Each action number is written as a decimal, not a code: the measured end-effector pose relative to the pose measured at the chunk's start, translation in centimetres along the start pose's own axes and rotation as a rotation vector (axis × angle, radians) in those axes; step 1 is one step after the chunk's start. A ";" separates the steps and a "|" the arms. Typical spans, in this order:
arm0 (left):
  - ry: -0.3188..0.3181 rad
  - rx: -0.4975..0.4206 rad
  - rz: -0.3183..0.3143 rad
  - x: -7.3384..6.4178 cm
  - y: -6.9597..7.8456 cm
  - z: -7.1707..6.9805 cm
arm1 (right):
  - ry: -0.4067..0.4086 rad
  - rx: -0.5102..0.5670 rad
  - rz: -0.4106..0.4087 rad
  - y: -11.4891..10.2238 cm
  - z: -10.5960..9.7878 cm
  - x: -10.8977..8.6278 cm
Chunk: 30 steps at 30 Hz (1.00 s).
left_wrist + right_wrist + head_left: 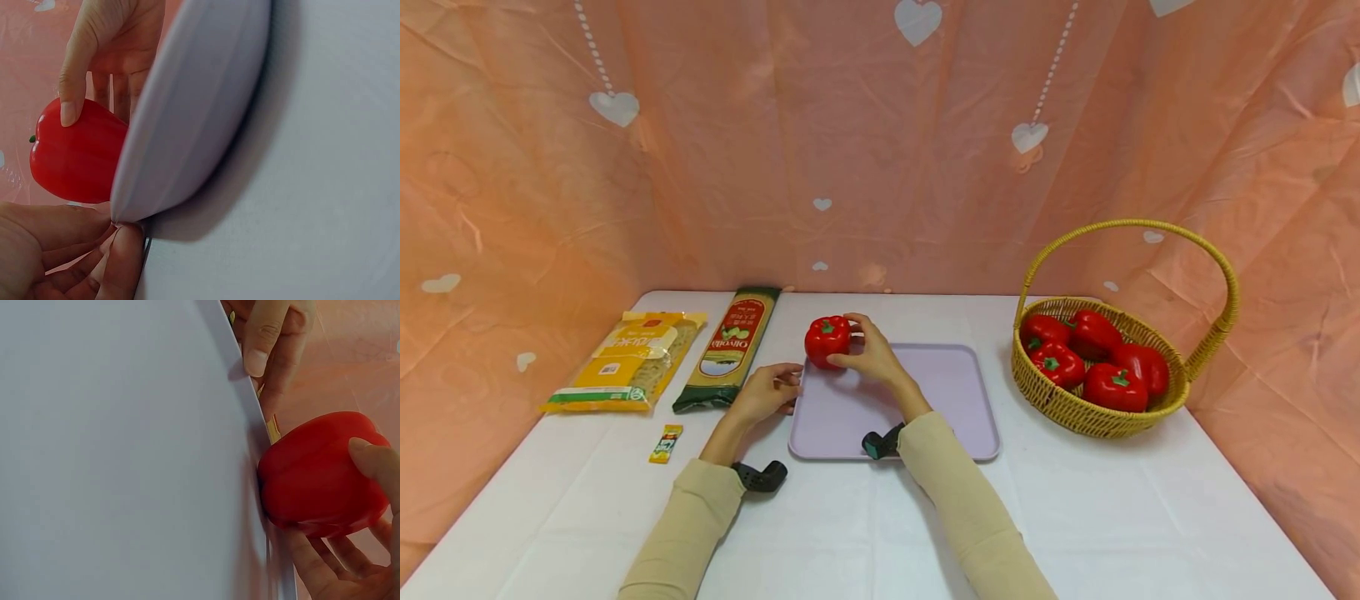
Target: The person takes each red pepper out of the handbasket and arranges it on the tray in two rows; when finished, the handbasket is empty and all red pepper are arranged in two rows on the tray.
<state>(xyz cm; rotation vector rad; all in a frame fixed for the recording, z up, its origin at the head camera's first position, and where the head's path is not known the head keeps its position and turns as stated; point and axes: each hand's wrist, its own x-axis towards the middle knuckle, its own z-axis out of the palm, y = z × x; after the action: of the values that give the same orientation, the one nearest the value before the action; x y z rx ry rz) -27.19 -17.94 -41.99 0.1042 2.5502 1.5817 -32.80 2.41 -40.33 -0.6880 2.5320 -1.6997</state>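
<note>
Head view: right grip [877, 358] holds red pepper [825, 342] from the right.

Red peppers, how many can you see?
6. The right hand holds one red pepper at the far left corner of the tray. The basket holds five red peppers; more may be hidden underneath.

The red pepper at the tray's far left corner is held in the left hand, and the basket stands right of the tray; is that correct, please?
Not quite: the head view shows the red pepper held in the right hand; the left hand grips the tray.
</note>
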 end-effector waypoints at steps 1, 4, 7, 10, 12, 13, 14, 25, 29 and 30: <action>0.000 0.000 -0.001 0.0 0.0 0.0 | 0.000 0.001 0.002 0.0 0.0 0.0; -0.003 -0.001 -0.007 0.0 0.1 0.0 | -0.001 0.003 0.005 0.0 0.0 0.0; -0.009 -0.002 -0.004 -0.1 0.1 0.1 | -0.002 0.004 0.003 0.0 0.0 -0.1; -0.007 -0.010 -0.003 0.0 0.1 0.1 | -0.001 0.001 0.000 -0.1 0.0 -0.1; -0.009 -0.014 0.002 -0.1 0.1 0.1 | -0.002 -0.002 -0.001 -0.1 0.1 -0.1; -0.009 -0.015 0.002 -0.1 0.1 0.1 | -0.002 -0.005 -0.002 -0.1 0.1 -0.1; -0.008 -0.016 0.002 -0.1 0.1 0.1 | -0.002 -0.008 -0.002 0.0 0.1 -0.1; -0.009 -0.012 -0.001 -0.2 0.2 0.0 | 0.032 0.034 -0.010 0.0 0.0 -0.1; -0.006 -0.005 0.007 -0.3 0.3 0.0 | 0.021 0.047 0.007 -0.2 -0.2 -0.1; -0.007 -0.001 0.009 -0.3 0.3 0.0 | 0.017 0.056 0.011 -0.2 -0.3 -0.2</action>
<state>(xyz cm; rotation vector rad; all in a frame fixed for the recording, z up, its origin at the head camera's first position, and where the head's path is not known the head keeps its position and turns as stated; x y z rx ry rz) -26.90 -17.88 -41.68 0.1216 2.5466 1.5835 -32.67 2.71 -40.07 -0.6571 2.4840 -1.7731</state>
